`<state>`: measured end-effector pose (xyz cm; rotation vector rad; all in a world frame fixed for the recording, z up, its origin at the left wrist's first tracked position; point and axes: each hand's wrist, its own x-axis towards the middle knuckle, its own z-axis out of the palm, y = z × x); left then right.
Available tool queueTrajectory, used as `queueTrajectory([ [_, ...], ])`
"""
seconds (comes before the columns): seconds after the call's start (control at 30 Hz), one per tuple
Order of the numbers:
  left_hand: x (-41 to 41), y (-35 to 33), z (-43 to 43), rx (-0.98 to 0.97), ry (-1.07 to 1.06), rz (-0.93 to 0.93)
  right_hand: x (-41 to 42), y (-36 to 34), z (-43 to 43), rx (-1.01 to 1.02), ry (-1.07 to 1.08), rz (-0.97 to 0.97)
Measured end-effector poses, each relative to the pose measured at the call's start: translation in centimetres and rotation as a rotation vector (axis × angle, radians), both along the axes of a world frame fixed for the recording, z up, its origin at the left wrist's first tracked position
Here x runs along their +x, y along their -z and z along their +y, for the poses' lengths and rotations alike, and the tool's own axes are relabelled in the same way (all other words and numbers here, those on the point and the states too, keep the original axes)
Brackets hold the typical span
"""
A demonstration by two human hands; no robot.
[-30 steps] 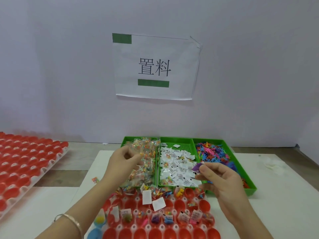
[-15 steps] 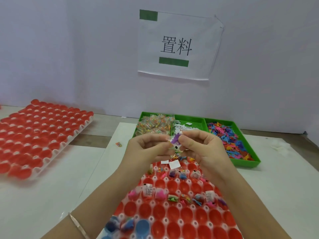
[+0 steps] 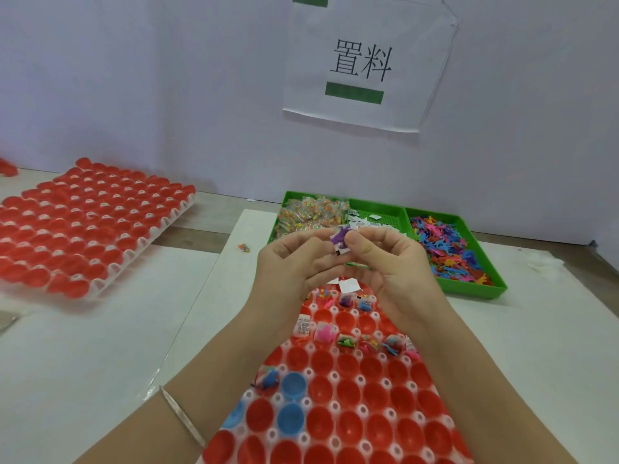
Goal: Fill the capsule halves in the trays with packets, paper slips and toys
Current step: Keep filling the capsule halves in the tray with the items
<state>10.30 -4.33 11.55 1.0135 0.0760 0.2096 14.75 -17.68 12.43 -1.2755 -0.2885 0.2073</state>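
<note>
Pale lilac wall (image 3: 167,78), smooth. White matte table (image 3: 83,346). Two white moulded trays of glossy red capsule halves (image 3: 348,390): near tray (image 3: 335,376) below me, left tray (image 3: 144,241) well apart. Green plastic bin (image 3: 475,291), three compartments: crinkly packets (image 3: 311,212), paper slips (image 3: 368,222), bright toys (image 3: 442,242). Paper sign (image 3: 368,61) reads 置料, with green bars. I see left hand (image 3: 288,272) and right hand (image 3: 395,266) together above the near tray's far rows, both pinching a purple toy (image 3: 341,237) against a printed slip (image 3: 342,252). Thin metal bangle (image 3: 182,416) on the left wrist.
</note>
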Motion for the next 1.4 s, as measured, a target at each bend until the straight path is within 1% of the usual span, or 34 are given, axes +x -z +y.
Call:
queueTrajectory([
  [0.03, -0.2, -0.2, 0.1, 0.001, 0.009, -0.006, -0.2, 0.0, 0.0, 0.001, -0.014, 0.002],
  [0.13, -0.7, 0.0, 0.3, 0.084, 0.003, -0.034, -0.6, -0.1, -0.1, -0.008, -0.049, 0.027],
  [0.2, -1.0, 0.3, 0.6, 0.151, -0.007, -0.05, -0.8, -0.1, -0.3, -0.078, -0.09, 0.016],
  [0.33, -2.0, 1.4, 1.6, 0.304, -0.045, -0.059, -1.7, 0.5, -0.9, -0.194, -0.12, -0.045],
  [0.47, -3.8, 3.0, 2.7, 0.435, -0.031, -0.035, -3.2, 1.9, -0.8, -0.307, -0.079, -0.178],
  [0.57, -5.4, 4.4, 4.4, 0.629, -0.148, -0.013, -3.8, 2.7, -1.4, -0.334, -0.063, -0.224],
  [0.6, -6.1, 4.9, 5.1, 0.719, -0.209, 0.016, -4.0, 3.0, -1.7, -0.37, -0.083, -0.225],
  [0.67, -7.6, 5.9, 6.4, 0.868, -0.286, 0.139, -4.4, 3.8, -1.9, -0.513, -0.154, -0.213],
  [0.73, -9.1, 7.1, 6.8, 0.941, -0.205, 0.313, -4.9, 5.0, -1.5, -0.694, -0.202, -0.209],
  [0.8, -10.6, 8.1, 6.2, 0.968, -0.063, 0.435, -5.3, 6.0, -0.8, -0.807, -0.226, -0.223],
  [0.87, -11.5, 8.7, 5.4, 0.956, -0.004, 0.459, -5.5, 6.3, -0.1, -0.856, -0.248, -0.257],
  [0.97, -11.5, 9.1, 4.8, 0.951, 0.001, 0.437, -5.4, 5.9, 0.4, -0.921, -0.269, -0.333],
  [1.07, -10.7, 9.1, 4.6, 0.942, -0.003, 0.395, -5.4, 5.6, 0.7, -1.031, -0.314, -0.411],
  [1.23, -10.0, 9.3, 4.3, 0.979, -0.025, 0.339, -5.2, 5.2, 1.1, -1.12, -0.371, -0.38],
  [1.4, -9.8, 9.9, 4.4, 0.981, -0.035, 0.321, -5.1, 4.9, 1.8, -1.193, -0.42, -0.417],
])
